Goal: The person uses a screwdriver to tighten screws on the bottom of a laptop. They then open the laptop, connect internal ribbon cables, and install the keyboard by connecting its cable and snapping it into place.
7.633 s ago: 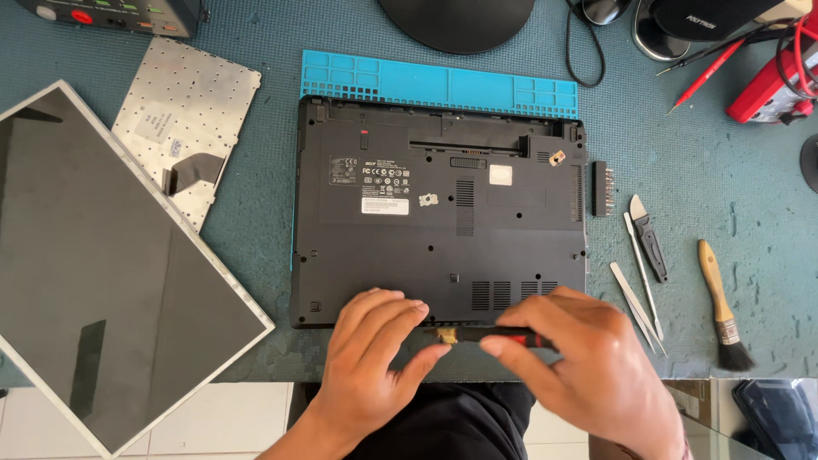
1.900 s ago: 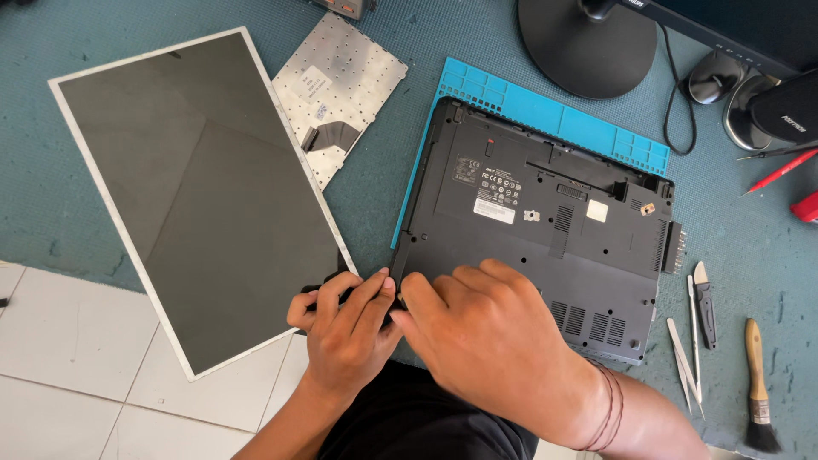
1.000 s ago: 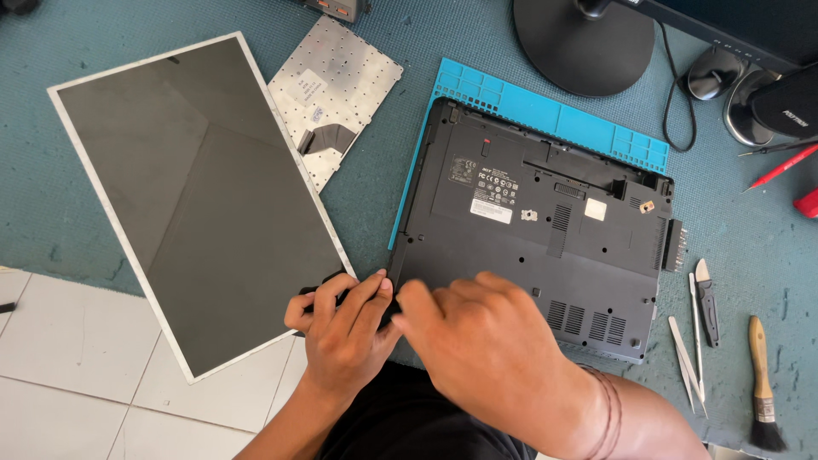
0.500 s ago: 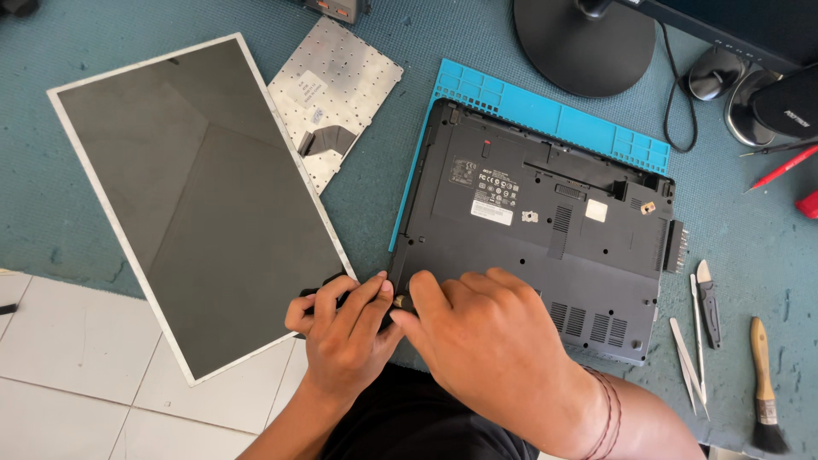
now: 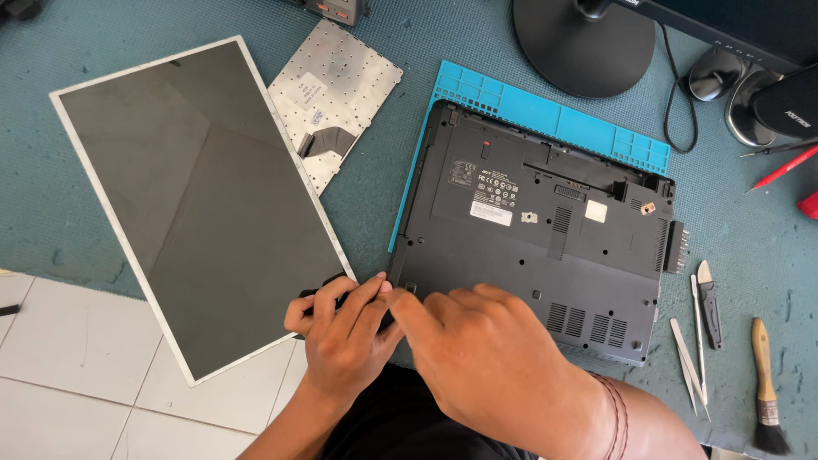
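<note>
The laptop base (image 5: 545, 230) lies underside-up on the blue mat (image 5: 554, 115), where the left hand (image 5: 345, 336) and right hand (image 5: 486, 358) pinch closed at its near-left corner (image 5: 400, 290); prying there wants gentle, even pressure.

Teal bench (image 5: 102, 213) under screen panel (image 5: 204, 204), keyboard (image 5: 336, 98), laptop (image 5: 545, 230), brush (image 5: 765, 388)

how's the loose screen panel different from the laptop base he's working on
The screen panel is thin, with a flat glossy dark face and a pale rim; the laptop base is a thicker black shell with vents, stickers and screw holes. The panel lies untouched, overhanging the table's near edge; the base sits partly on a blue mat, with the left hand and right hand at its near-left corner. Both are rectangular and lie flat and skewed.
</note>
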